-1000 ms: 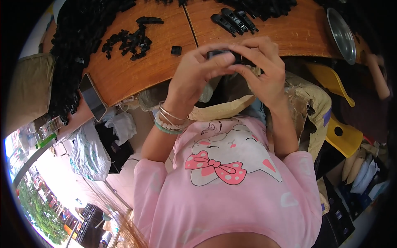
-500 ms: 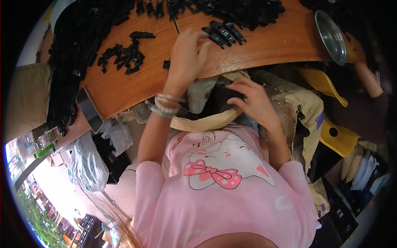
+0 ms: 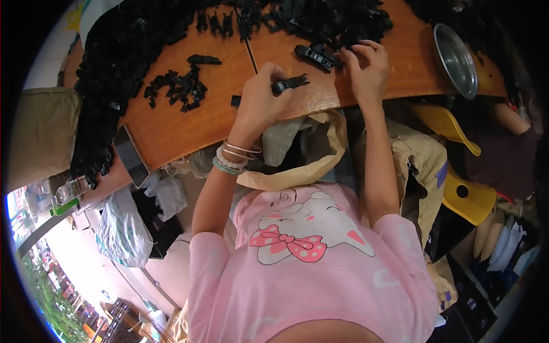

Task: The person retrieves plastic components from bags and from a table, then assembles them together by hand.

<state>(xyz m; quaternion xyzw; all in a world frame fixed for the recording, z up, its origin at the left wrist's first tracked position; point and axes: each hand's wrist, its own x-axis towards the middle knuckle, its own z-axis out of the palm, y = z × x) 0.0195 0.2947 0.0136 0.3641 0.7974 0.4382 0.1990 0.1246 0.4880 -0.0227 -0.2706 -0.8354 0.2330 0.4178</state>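
My left hand (image 3: pixel 262 103) is closed around a long black plastic part (image 3: pixel 291 84), whose forked end sticks out to the right over the front of the wooden table (image 3: pixel 309 106). A bit farther back on the table lie a couple of similar long black parts (image 3: pixel 318 57), side by side. At their right end is my right hand (image 3: pixel 369 71), thumb and fingers apart, fingertips close to the parts; I cannot tell whether they touch. A loose group of small black pieces (image 3: pixel 180 88) sits left of my left hand.
Black parts (image 3: pixel 337 20) are heaped along the back, with a larger pile (image 3: pixel 103 86) at the left. A metal bowl (image 3: pixel 456 60) stands at the right. Below the table edge hangs an open-mouthed sack (image 3: pixel 297 178). Yellow chairs (image 3: pixel 466 197) and another person's arm (image 3: pixel 512 119) are at the right.
My right hand has moved from above the sack up to the black parts on the table. My left hand has taken one long part from the row and drawn it nearer.
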